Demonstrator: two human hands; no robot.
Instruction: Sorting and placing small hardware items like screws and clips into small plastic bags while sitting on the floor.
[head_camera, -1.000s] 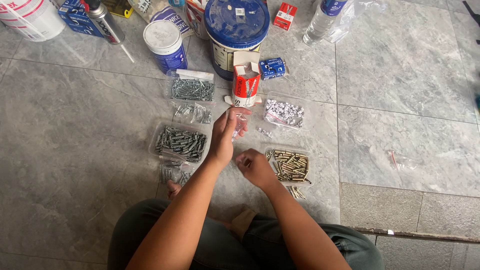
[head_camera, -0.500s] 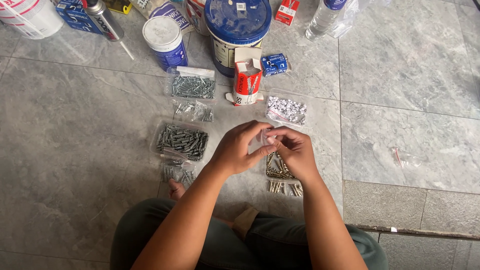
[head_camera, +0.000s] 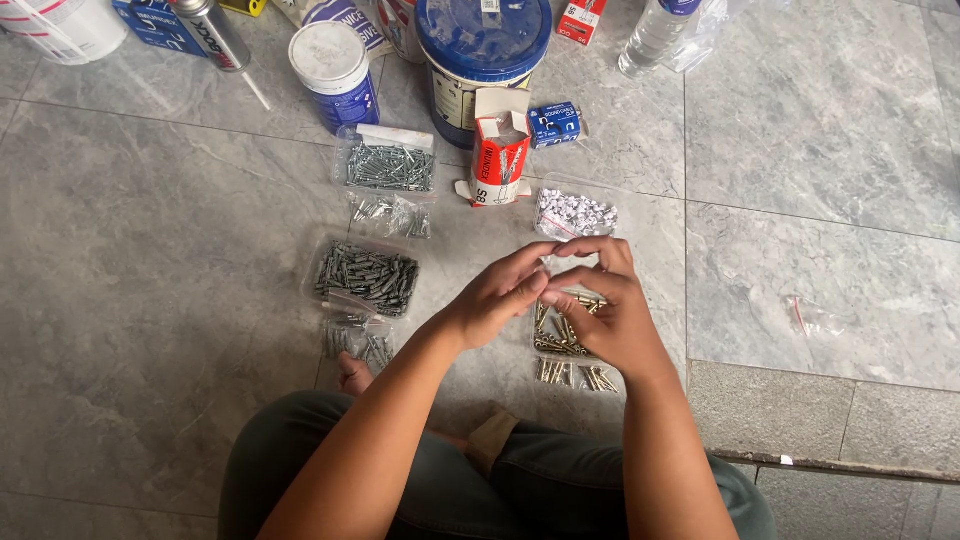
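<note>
My left hand and my right hand meet fingertip to fingertip above the tile floor, just over a clear tray of brass-coloured fasteners. The thumbs and forefingers are pinched together; whatever lies between them is too small to make out. A clear tray of white plastic plugs sits right behind my hands. To the left lies a tray of dark grey anchors, with a tray of silver screws further back. An open red and white carton stands upright between the trays.
A blue-lidded bucket, a white-lidded tin, a spray can, a small blue box and a water bottle line the back. A small empty plastic bag lies to the right. My crossed legs are below.
My left hand came back from near the red carton and my right hand rose off the brass fasteners. The two now meet, pinched together, above that tray.
</note>
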